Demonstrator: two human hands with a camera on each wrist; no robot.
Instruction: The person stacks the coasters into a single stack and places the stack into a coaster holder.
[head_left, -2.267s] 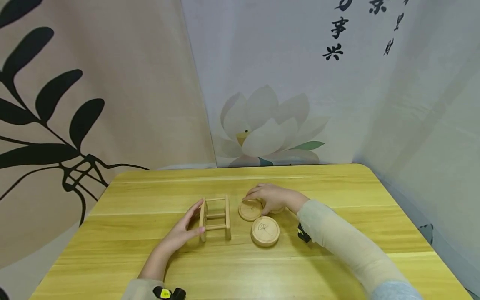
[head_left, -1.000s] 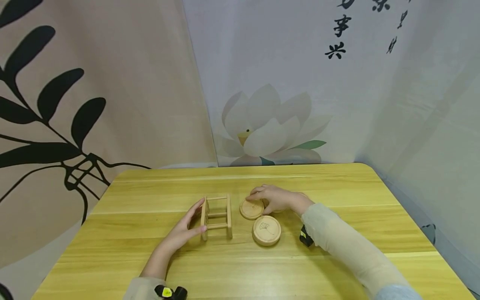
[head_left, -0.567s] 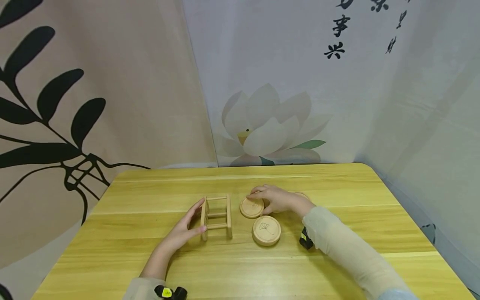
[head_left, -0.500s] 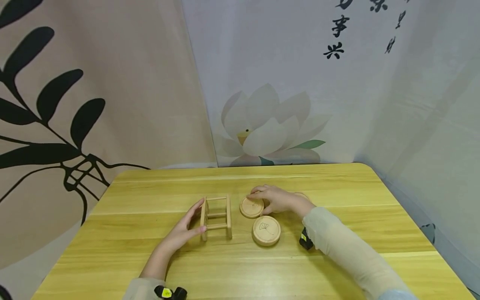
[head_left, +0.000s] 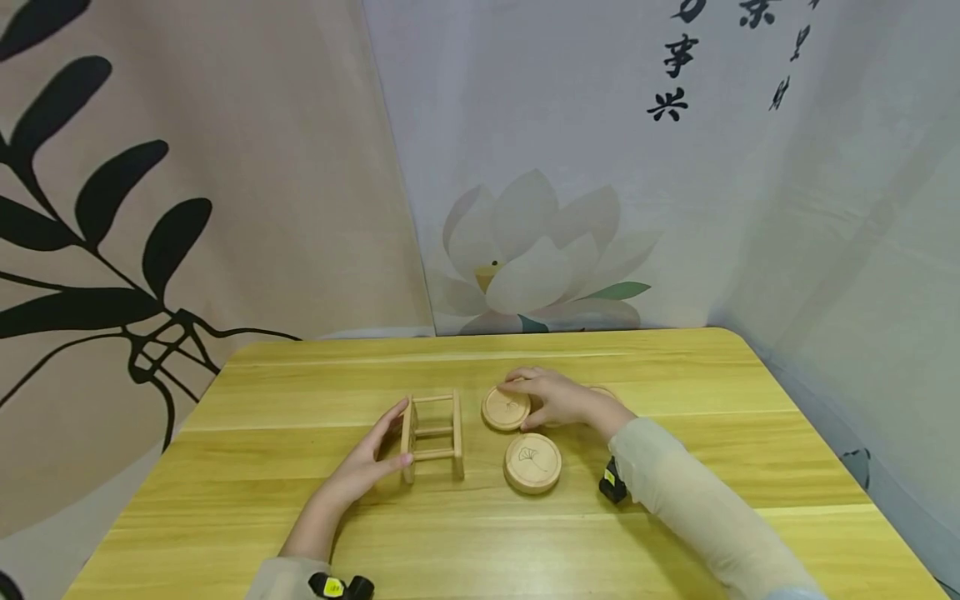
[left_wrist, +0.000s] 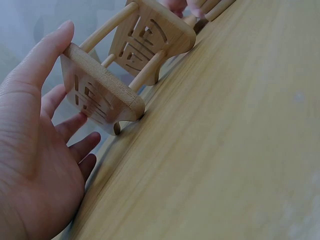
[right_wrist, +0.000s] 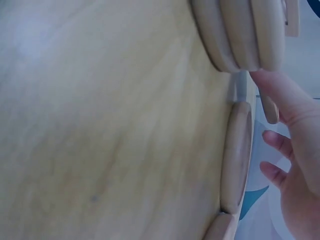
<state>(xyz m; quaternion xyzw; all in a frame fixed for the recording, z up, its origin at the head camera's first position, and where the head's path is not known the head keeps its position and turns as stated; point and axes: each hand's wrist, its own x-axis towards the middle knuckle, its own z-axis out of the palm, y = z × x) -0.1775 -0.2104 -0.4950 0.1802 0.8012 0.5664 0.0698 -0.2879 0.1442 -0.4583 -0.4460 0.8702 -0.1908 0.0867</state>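
My left hand grips the side panel of a small wooden coaster rack, thumb at the near end and fingers at the far end. The left wrist view shows the rack's cut-out panels joined by round bars. My right hand pinches a round wooden coaster with an engraved drawing, to the right of the rack. Seen from the right wrist, this coaster is partly hidden behind the thumb. Nearer to me sits a coaster stack, its top engraved with a ginkgo leaf.
Another coaster lies partly hidden behind my right wrist. In the right wrist view a coaster lies flat on the table, with part of one more beside it. The wooden table ends at a printed curtain.
My right hand has shifted slightly right, and the pinched coaster has moved a little away from me. More of the coaster behind my wrist shows. The left hand and rack stay put.
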